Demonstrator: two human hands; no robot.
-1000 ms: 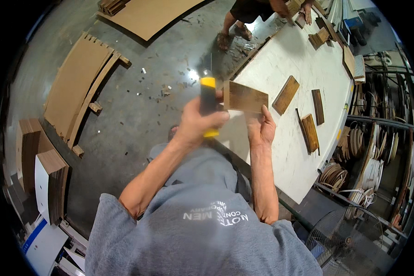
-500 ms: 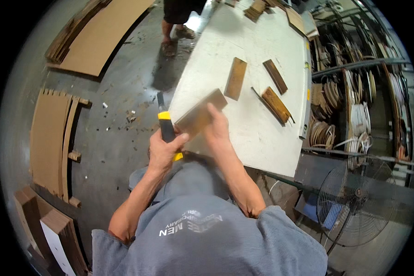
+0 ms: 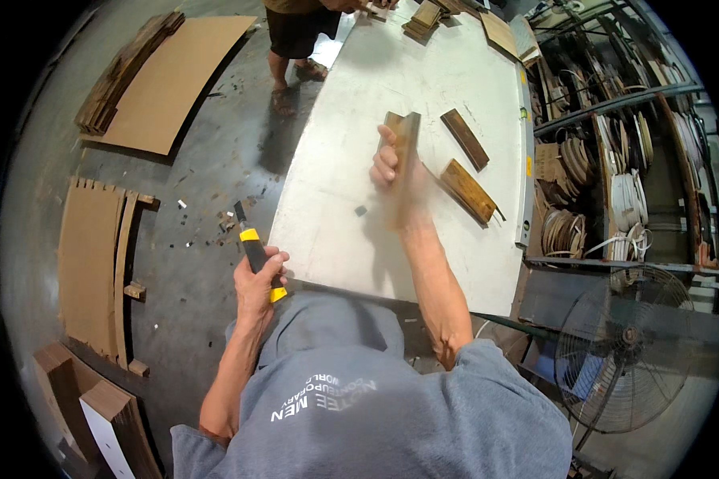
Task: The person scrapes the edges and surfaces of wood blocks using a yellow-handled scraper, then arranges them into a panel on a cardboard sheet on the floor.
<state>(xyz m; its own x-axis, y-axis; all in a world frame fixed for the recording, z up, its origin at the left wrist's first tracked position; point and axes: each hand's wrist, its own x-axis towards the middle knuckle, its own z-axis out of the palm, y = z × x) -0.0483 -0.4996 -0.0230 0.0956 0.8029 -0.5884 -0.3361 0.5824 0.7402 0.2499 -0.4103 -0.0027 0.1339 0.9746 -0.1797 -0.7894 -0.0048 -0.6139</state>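
Observation:
My left hand is closed around a black and yellow utility knife, its blade end up, beside the near left edge of a white table. Over the tabletop, my right hand grips a short wooden board, smeared by motion. Behind it, partly hidden, a brown wooden block shows; whether the two touch I cannot tell. To the right lie a dark narrow wood strip and a glossy brown wood piece. A small dark scrap rests left of my right forearm.
More wood pieces sit at the table's far end, where another person stands. A spirit level runs along the right edge. Racks of banding rolls and a fan stand right; cardboard stacks lie left.
My right hand has carried the board away from my left hand, forward over the table. My left hand, with the knife, has moved left and slightly down, off the board.

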